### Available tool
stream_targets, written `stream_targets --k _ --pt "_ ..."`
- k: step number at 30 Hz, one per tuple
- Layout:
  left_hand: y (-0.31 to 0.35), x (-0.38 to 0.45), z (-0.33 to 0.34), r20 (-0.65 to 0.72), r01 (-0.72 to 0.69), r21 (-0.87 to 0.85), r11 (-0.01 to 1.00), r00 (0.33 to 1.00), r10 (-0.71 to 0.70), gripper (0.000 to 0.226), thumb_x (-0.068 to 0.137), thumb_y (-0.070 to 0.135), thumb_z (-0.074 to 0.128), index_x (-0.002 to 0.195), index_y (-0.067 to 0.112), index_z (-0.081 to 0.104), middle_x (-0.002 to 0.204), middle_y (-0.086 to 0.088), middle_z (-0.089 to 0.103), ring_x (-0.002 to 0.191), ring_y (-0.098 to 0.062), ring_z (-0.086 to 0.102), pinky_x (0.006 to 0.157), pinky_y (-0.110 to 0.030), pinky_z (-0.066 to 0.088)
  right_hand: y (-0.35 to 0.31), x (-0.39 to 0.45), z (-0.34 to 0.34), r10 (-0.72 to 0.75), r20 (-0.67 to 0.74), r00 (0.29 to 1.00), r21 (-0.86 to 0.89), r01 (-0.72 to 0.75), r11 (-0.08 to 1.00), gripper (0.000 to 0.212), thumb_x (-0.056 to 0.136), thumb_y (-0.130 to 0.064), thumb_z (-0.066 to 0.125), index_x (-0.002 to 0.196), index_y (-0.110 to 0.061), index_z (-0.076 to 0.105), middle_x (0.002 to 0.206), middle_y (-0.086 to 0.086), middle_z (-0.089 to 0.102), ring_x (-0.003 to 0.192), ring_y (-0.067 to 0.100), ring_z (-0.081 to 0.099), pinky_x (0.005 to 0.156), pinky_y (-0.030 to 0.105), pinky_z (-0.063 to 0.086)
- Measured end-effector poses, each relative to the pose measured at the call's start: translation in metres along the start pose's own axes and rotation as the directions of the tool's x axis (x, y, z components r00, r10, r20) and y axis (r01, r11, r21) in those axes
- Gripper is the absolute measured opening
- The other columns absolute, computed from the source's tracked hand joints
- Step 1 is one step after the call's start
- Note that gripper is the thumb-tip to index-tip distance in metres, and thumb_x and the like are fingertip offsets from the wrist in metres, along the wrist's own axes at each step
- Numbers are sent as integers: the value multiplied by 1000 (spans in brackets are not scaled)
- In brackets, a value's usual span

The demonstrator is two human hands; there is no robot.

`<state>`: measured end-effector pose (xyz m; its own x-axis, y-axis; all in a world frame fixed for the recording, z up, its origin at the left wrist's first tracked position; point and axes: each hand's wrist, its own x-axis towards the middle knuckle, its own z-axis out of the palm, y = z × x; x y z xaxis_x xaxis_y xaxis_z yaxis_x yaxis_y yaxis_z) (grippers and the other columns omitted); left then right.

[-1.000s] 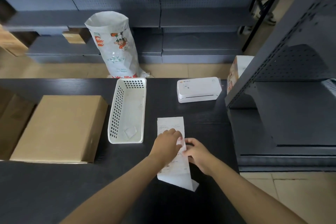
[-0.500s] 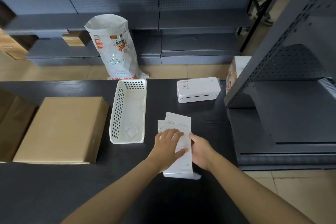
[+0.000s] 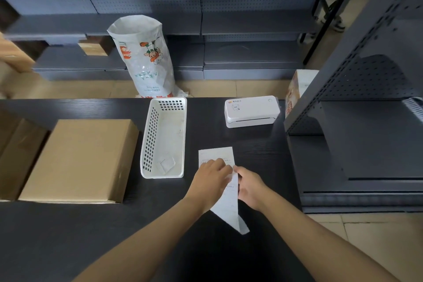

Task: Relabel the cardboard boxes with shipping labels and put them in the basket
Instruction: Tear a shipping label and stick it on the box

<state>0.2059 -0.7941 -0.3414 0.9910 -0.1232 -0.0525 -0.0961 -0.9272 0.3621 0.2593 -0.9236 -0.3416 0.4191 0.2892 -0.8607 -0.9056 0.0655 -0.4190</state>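
Note:
A long white shipping label strip (image 3: pixel 216 155) lies on the black table (image 3: pixel 251 144), its near end curling up at a corner. My left hand (image 3: pixel 211 178) sits on the strip's middle with fingers curled and pinches it. My right hand (image 3: pixel 250 186) pinches the strip's right edge, fingertips close to the left hand's. A white perforated plastic basket (image 3: pixel 150 144) stands just left of the label and holds a small scrap of paper. A flat brown cardboard box (image 3: pixel 80 158) lies further left on the table.
A white label printer (image 3: pixel 251 111) sits at the table's far edge. Dark metal shelving (image 3: pixel 366 144) rises at the right. A printed plastic sack (image 3: pixel 144 57) stands on the floor behind the table. More cardboard (image 3: pixel 16 151) lies at the far left.
Half a second ago the strip was doubled over under my hands. It now lies stretched out again, with its near end pointing towards me. Both hands stayed on its middle.

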Motion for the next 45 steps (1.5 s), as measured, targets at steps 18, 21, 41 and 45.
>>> stream_targets --k 18,21,41,45 --pt "1 7 -7 93 229 -113 967 971 -220 15 88 36 65 93 23 71 98 5 70 88 -11 62 82 -21 44 11 8 0 -97 -172 980 -448 9 894 17 96 -27 50 94 -20 65 89 2 69 87 17 64 69 26 48" --pt "3 10 -6 87 182 -65 981 981 -176 18 91 34 61 98 22 73 100 4 70 87 -13 62 85 -22 42 10 10 -1 -122 -199 972 -483 11 875 20 96 -30 48 87 -23 64 83 -1 68 81 14 62 62 24 46" --pt "7 -4 -36 38 -207 -34 978 977 208 12 96 25 53 99 15 58 108 -1 64 103 -21 56 103 -29 31 -15 33 -35 -94 -277 956 -429 -36 902 28 98 -23 50 117 -5 62 107 11 68 97 27 64 93 40 51" --pt "3 -10 -54 27 -219 -77 973 975 222 13 94 29 52 96 17 58 90 3 64 86 -15 53 107 -28 25 -18 33 -32 -106 -318 942 -539 -88 838 31 97 -28 52 114 -4 63 101 10 66 92 27 62 83 36 49"
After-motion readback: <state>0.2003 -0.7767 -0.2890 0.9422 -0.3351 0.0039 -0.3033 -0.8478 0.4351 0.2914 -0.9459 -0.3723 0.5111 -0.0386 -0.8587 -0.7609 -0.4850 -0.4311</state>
